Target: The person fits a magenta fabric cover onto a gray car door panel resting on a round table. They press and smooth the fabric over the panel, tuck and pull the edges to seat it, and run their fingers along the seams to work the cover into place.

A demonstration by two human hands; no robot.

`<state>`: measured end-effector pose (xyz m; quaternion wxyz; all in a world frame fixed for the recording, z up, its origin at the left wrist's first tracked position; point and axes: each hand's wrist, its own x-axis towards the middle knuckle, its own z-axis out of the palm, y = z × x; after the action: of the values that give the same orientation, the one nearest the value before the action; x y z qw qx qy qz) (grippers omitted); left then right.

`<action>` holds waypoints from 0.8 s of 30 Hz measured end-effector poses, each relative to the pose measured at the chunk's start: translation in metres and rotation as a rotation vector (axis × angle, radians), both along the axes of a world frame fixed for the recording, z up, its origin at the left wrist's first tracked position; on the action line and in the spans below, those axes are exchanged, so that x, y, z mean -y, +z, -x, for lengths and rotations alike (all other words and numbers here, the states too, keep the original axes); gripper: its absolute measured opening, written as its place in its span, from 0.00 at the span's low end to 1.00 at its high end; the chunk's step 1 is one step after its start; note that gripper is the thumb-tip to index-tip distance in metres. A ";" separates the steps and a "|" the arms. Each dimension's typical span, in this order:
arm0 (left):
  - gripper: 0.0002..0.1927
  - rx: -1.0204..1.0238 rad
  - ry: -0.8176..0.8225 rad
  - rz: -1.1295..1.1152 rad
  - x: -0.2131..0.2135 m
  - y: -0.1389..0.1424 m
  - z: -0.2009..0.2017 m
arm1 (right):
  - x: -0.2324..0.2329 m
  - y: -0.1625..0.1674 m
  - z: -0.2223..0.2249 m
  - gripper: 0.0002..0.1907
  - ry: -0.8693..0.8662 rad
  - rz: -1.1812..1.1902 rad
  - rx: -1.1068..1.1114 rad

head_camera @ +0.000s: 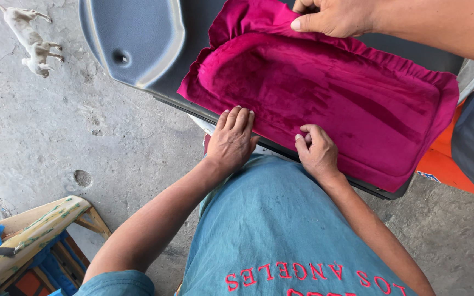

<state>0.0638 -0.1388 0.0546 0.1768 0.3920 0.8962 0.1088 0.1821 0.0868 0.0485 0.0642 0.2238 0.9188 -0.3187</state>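
Grey concrete floor [45,137] is seen all around, with a small pale dog [33,39] at 10 o'clock. A grey plastic panel [133,38] is covered by a dark pink velvet cloth [325,93]. The left hand [231,140] is laid flat and open on the cloth's near edge at 6 o'clock. The right hand [316,151] is curled just beside it, and the edge is pinched there. At 12 o'clock, the far edge is held by another person's hand [333,16]. The panel's right end is hidden. A wooden stool [34,235] is cut off at 8 o'clock.
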 end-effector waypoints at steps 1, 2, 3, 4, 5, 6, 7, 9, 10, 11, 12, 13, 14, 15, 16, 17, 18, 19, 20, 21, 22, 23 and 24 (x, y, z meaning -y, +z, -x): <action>0.36 0.000 0.009 -0.010 -0.003 -0.001 0.000 | 0.000 0.000 0.000 0.11 0.001 -0.001 0.000; 0.37 -0.002 0.017 -0.023 -0.007 -0.002 0.000 | 0.000 0.001 0.000 0.11 0.002 -0.005 -0.003; 0.37 -0.003 0.026 -0.037 -0.012 -0.004 0.001 | 0.000 0.001 0.001 0.12 0.004 -0.009 -0.004; 0.38 -0.021 0.024 -0.061 -0.017 -0.007 0.004 | 0.000 0.002 0.001 0.12 -0.001 -0.010 0.002; 0.39 -0.038 0.023 -0.086 -0.024 -0.010 0.009 | 0.001 0.003 0.001 0.12 -0.005 -0.011 0.007; 0.40 -0.055 0.023 -0.110 -0.031 -0.014 0.016 | 0.001 0.003 0.001 0.12 -0.008 -0.011 0.013; 0.42 -0.038 0.013 -0.118 -0.040 -0.018 0.024 | 0.001 0.004 0.001 0.12 -0.004 -0.009 0.013; 0.46 -0.003 -0.009 -0.135 -0.061 -0.028 0.040 | 0.002 0.005 0.000 0.12 0.003 -0.005 0.012; 0.46 -0.019 -0.006 -0.132 -0.070 -0.033 0.047 | 0.003 0.005 0.000 0.12 0.007 -0.010 0.013; 0.46 -0.034 -0.004 -0.130 -0.078 -0.037 0.051 | 0.003 0.005 0.000 0.13 0.010 -0.015 0.013; 0.46 -0.049 -0.004 -0.129 -0.085 -0.040 0.052 | 0.004 0.004 -0.001 0.13 0.011 -0.021 0.015; 0.47 -0.038 0.000 -0.101 -0.091 -0.042 0.050 | 0.004 0.004 -0.001 0.13 0.018 -0.019 0.013; 0.47 -0.030 0.004 -0.071 -0.095 -0.044 0.048 | 0.004 0.004 -0.001 0.13 0.026 -0.015 0.008; 0.48 -0.026 0.007 -0.041 -0.098 -0.045 0.048 | 0.003 0.004 -0.001 0.14 0.032 -0.011 0.000; 0.47 -0.045 -0.005 -0.041 -0.100 -0.046 0.047 | 0.003 0.004 -0.001 0.14 0.032 -0.011 0.010; 0.47 -0.061 -0.019 -0.040 -0.101 -0.046 0.045 | 0.002 0.004 0.000 0.13 0.029 -0.010 0.025; 0.47 -0.077 -0.033 -0.044 -0.102 -0.046 0.045 | 0.001 0.004 0.000 0.13 0.027 -0.014 0.039; 0.47 -0.074 -0.052 -0.043 -0.103 -0.047 0.046 | 0.000 0.004 0.001 0.13 0.035 -0.016 0.016; 0.47 -0.074 -0.066 -0.040 -0.103 -0.047 0.048 | -0.001 0.005 0.001 0.13 0.050 -0.016 -0.008; 0.47 -0.072 -0.080 -0.031 -0.100 -0.047 0.051 | -0.002 0.005 0.002 0.14 0.066 -0.009 -0.031; 0.47 -0.101 -0.086 -0.042 -0.096 -0.048 0.053 | -0.002 0.005 0.002 0.14 0.060 0.001 0.001; 0.46 -0.129 -0.095 -0.055 -0.091 -0.048 0.056 | -0.003 0.005 0.003 0.14 0.053 0.010 0.035; 0.46 -0.157 -0.106 -0.068 -0.085 -0.048 0.059 | -0.002 0.006 0.002 0.15 0.044 0.017 0.068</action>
<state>0.0050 -0.0542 0.0069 0.0979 0.4520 0.8811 0.0986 0.1796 0.0892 0.0540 0.1043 0.2138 0.9180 -0.3174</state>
